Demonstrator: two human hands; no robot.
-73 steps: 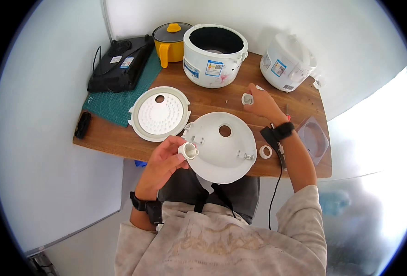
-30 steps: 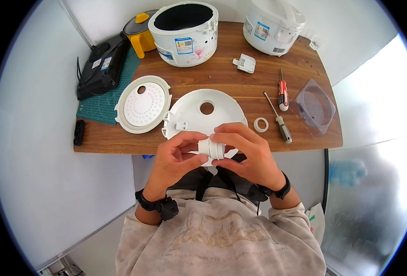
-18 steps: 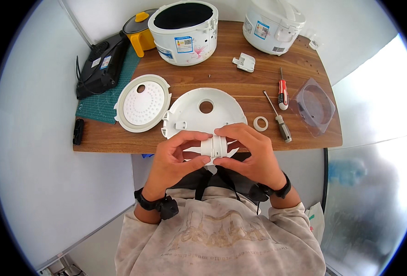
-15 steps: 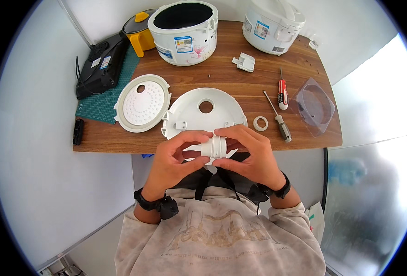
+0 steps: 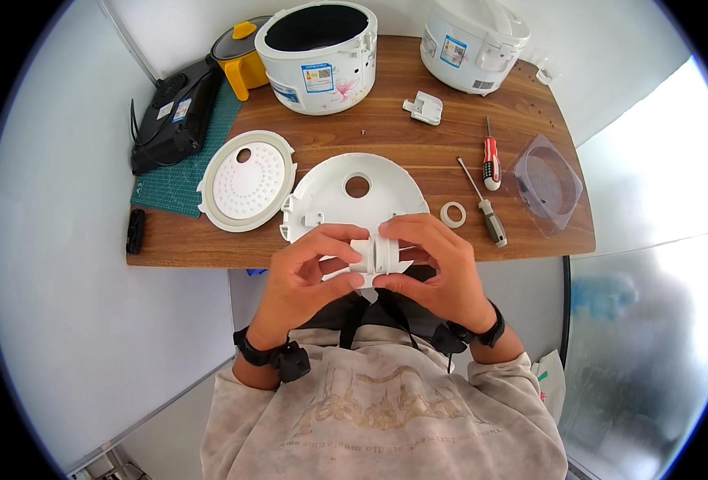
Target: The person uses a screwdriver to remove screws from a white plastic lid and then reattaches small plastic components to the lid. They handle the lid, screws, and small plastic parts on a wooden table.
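Note:
Over the table's front edge, my left hand [image 5: 315, 268] pinches the left half of a white round plastic steam valve [image 5: 362, 254] between thumb and fingers. My right hand [image 5: 434, 258] grips the wider, ringed right half [image 5: 386, 254]. A narrow dark gap shows between the halves; whether they still touch inside cannot be made out. Just beyond my hands lies a white rice cooker lid shell [image 5: 354, 210] with a round hole, partly covered by my fingers. The inner lid plate [image 5: 246, 186], pale and dotted with small holes, lies to its left.
Right of the shell are a white ring [image 5: 453, 214], a grey-handled screwdriver [image 5: 493, 224], a red-handled screwdriver [image 5: 492, 164] and a clear plastic tray [image 5: 547, 188]. Behind stand an open rice cooker body [image 5: 316, 80], a closed rice cooker [image 5: 474, 52], a small white bracket [image 5: 424, 108] and a yellow pot [image 5: 246, 72].
The two valve halves, close together before, now show a gap between them. My right hand has tilted its half slightly; both hands stay in nearly the same place.

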